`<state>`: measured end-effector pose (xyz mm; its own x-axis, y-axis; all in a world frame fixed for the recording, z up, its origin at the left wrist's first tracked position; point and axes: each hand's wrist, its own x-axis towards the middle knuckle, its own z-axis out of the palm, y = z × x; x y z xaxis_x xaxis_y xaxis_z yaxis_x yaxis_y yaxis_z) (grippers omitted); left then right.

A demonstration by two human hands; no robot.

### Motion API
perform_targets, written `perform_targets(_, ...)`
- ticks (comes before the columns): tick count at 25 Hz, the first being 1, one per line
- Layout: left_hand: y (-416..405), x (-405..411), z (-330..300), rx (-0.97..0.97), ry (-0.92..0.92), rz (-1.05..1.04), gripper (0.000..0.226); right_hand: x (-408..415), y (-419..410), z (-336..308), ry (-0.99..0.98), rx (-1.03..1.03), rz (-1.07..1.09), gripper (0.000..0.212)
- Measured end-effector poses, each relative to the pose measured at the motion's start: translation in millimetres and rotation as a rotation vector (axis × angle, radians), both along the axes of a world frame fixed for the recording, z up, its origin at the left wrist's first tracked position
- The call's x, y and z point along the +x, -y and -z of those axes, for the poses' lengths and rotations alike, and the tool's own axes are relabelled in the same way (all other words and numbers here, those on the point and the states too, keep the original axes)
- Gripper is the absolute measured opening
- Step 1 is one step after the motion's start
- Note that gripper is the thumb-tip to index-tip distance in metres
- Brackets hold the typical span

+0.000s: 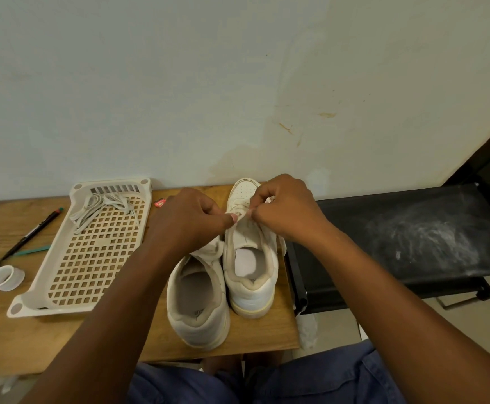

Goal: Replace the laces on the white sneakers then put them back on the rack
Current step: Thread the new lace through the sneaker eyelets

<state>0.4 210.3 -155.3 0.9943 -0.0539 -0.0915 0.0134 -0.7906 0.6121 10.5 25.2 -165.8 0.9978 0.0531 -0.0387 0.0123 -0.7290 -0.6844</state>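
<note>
Lacing the right-hand sneaker at my table

My left hand (192, 221) and right hand (286, 209) both pinch the lace (242, 214) over the far sneaker (251, 252); the other sneaker (198, 301) sits touching it, with loose laces (100, 209) in the perforated tray (92, 252) nearby.

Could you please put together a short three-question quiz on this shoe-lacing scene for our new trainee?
1. True or false: both sneakers stand inside the white perforated tray.
2. Which sneaker are the hands working on: A) the right sneaker, nearer the black rack; B) the left sneaker, nearer the tray?
3. Fill in: a loose bundle of laces lies in the ____.

Key: 1. False; both stand on the wooden table, right of the tray. 2. A; the left hand and right hand both pinch lace over its eyelets. 3. tray.
</note>
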Motion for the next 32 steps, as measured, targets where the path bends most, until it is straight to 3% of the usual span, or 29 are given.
perform_targets(3,-3.7,2.8,2.6,-0.019,-0.023,-0.019,0.043,1.5,7.7,-3.2,0.046,0.116,0.218,0.021)
perform_targets(5,-3.2,2.2,3.2,-0.013,-0.029,-0.031,0.034,4.4,15.0,-6.4,0.037,0.071,0.291,0.014)
perform_targets(8,4.5,-2.1,0.9,-0.059,0.011,-0.036,0.009,5.2,21.5,-5.3,-0.09,-0.127,0.249,0.017)
perform_targets(10,10.6,-6.5,0.3,-0.027,0.045,0.008,0.027,4.0,21.5,-4.8,-0.098,-0.179,0.168,0.029)
perform_targets(17,22.5,-8.9,9.2,0.147,0.112,0.126,0.043,0.6,7.9,-8.4,-0.321,-0.039,-0.046,0.028)
perform_targets(21,28.2,-10.5,11.3,0.273,0.198,0.118,0.03,3.8,13.3,-11.8,-0.424,0.074,0.023,0.019)
perform_targets(28,39.7,-7.7,21.1,0.256,0.319,0.054,0.011,5.5,15.9,-18.2,-0.549,0.198,0.076,0.012)
perform_targets(32,38.3,-6.0,21.4,0.103,0.314,-0.031,0.007,4.5,17.8,-19.1,-0.578,0.234,0.079,0.016)
